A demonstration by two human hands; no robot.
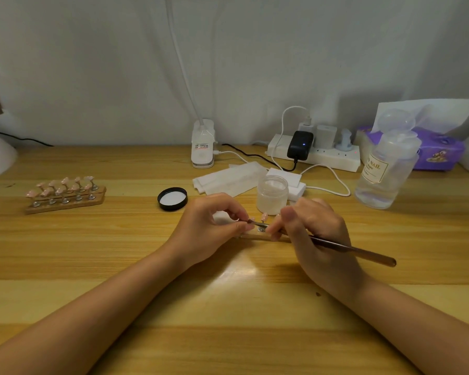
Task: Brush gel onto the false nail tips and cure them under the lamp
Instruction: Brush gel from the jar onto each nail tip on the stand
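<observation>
My right hand (pixel 313 234) grips a long brown gel brush (pixel 355 250), its tip pointing left at a pink nail tip (pixel 251 220). My left hand (pixel 211 226) pinches that nail tip on its small stand. A second pink tip (pixel 264 216) stands upright on a wooden strip (pixel 255 236) between my hands. An open jar of clear gel (pixel 272 194) sits just behind them, and its black lid (pixel 172 198) lies upturned to the left. A wooden rack with several pink nail tips (pixel 65 194) stands at the left. The white clip-on lamp (pixel 202 144) stands at the back.
White wipes (pixel 228 178) and a white box (pixel 283 178) lie behind the jar. A power strip (pixel 317 154) with plugs and cables sits at the back right. A clear pump bottle (pixel 385 163) and a purple tissue pack (pixel 439 150) stand at the right.
</observation>
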